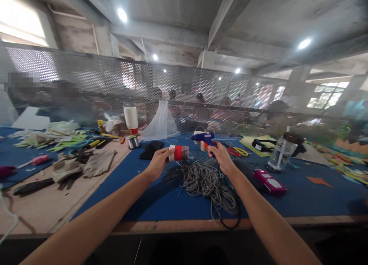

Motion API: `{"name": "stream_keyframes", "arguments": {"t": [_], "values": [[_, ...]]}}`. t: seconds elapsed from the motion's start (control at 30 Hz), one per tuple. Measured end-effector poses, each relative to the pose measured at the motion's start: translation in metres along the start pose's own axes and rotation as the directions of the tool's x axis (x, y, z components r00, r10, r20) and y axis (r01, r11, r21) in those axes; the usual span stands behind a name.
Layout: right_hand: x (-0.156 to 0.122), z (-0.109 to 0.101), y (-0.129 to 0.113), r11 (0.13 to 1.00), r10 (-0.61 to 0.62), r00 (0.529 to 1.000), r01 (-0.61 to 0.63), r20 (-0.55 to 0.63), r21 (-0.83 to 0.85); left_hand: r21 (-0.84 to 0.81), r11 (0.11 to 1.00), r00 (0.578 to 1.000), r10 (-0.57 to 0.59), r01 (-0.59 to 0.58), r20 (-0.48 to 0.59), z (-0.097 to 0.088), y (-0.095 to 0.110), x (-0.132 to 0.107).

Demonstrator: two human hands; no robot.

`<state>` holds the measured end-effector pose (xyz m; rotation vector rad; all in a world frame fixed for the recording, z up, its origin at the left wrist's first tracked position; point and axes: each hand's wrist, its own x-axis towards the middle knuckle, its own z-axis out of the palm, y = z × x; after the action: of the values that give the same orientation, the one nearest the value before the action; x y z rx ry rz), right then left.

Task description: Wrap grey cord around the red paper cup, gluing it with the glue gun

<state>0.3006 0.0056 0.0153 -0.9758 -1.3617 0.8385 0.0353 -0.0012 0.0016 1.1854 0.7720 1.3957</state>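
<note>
My left hand (160, 161) grips a paper cup (178, 153) lying on its side in the air; its band is red, and grey cord wraps the end facing right. A blue hot glue gun (204, 137) is in my right hand (220, 154), fingers around its handle and nozzle pointing left, above and apart from the cup. Below both hands a loose heap of grey cord (205, 182) spreads over the blue mat (138, 203). Behind the glue gun stands a white cup (198, 136), partly hidden by it.
To the right are scissors (238, 151), a magenta box (270, 182) and a clear bottle (281, 155). Leftward lie a black phone (151, 150), a tin (133, 142), stacked paper cups (130, 118) and work gloves (99, 163). People sit beyond the mesh screen (115, 81).
</note>
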Motion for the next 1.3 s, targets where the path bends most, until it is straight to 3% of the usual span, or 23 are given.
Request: {"name": "stream_keyframes", "arguments": {"t": [0.13,0.27,0.5,0.8,1.17,1.3], "values": [[-0.008,0.009,-0.005,0.979,-0.134,0.991,0.133,0.003,-0.152,0.007,1.0,1.0,0.006,-0.006,0.0,0.0,0.0,-0.001],[-0.013,0.014,-0.011,0.971,-0.208,0.978,0.202,-0.033,-0.127,0.012,1.0,1.0,0.0,0.0,-0.003,0.002,0.002,-0.002],[-0.014,0.013,-0.015,0.929,-0.089,0.996,0.083,0.001,-0.36,0.024,1.0,0.999,-0.012,0.013,-0.036,0.003,0.004,-0.003],[-0.02,0.02,-0.011,0.931,-0.126,0.991,0.13,0.035,-0.341,0.036,0.999,0.999,-0.014,0.016,-0.045,0.005,0.006,-0.004],[-0.021,0.022,-0.009,0.817,-0.172,0.985,0.132,-0.019,-0.561,0.049,0.999,0.999,-0.016,0.018,-0.041,0.004,0.006,-0.004],[-0.022,0.023,-0.009,0.874,-0.149,0.989,0.13,-0.005,-0.469,0.044,0.999,0.998,-0.013,0.015,-0.054,0.005,0.007,-0.004]]}}
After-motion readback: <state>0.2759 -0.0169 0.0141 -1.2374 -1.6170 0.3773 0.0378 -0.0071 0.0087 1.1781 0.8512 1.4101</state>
